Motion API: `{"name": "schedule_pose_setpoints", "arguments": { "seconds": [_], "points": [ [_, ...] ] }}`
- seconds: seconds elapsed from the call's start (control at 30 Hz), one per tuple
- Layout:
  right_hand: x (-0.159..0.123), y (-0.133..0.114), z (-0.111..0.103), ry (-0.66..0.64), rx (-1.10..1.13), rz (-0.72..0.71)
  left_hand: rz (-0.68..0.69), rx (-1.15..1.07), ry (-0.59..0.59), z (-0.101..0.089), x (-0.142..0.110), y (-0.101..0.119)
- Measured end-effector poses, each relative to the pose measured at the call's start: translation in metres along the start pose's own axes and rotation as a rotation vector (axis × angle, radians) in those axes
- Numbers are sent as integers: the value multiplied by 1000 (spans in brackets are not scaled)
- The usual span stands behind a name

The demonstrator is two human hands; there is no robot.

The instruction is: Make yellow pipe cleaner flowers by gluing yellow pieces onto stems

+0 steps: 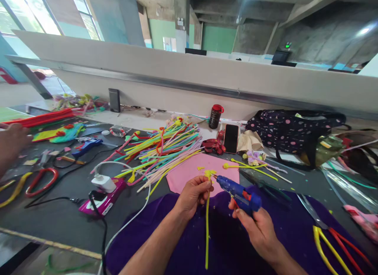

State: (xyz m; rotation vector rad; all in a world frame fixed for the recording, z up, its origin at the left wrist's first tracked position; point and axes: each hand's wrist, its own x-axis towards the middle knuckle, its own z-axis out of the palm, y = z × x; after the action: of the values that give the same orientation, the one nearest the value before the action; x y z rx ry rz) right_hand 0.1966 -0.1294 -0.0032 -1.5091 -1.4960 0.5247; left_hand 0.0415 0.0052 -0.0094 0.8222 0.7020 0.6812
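My left hand point(193, 194) pinches a yellow pipe-cleaner flower point(210, 173) just under its head, and its long fuzzy stem point(207, 235) hangs down toward the purple cloth. In my right hand point(256, 223) is a blue hot glue gun point(239, 191), fingers wrapped round its grip. The gun's nozzle points left and is at or very near the flower head; whether they touch I cannot tell. Beneath lies a pink sheet point(189, 174). To its right rest yellow stems point(254, 168), one with a bud-like end.
A heap of coloured pipe cleaners point(171, 145) lies ahead. Scissors point(317, 223) rest at right, pliers point(268, 184) beside the gun. A magenta power strip point(103, 198) with cables sits left. Behind stand a phone point(231, 138), bottle point(215, 116) and bag point(295, 129). Another person's hand point(14, 141) is far left.
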Motion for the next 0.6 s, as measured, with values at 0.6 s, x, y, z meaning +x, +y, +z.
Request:
{"name": "schedule_pose_setpoints", "arguments": {
  "seconds": [0.6],
  "points": [
    [-2, 6, 2, 15, -65, -24, -1, 7, 8, 1, 0, 0]
  ]
}}
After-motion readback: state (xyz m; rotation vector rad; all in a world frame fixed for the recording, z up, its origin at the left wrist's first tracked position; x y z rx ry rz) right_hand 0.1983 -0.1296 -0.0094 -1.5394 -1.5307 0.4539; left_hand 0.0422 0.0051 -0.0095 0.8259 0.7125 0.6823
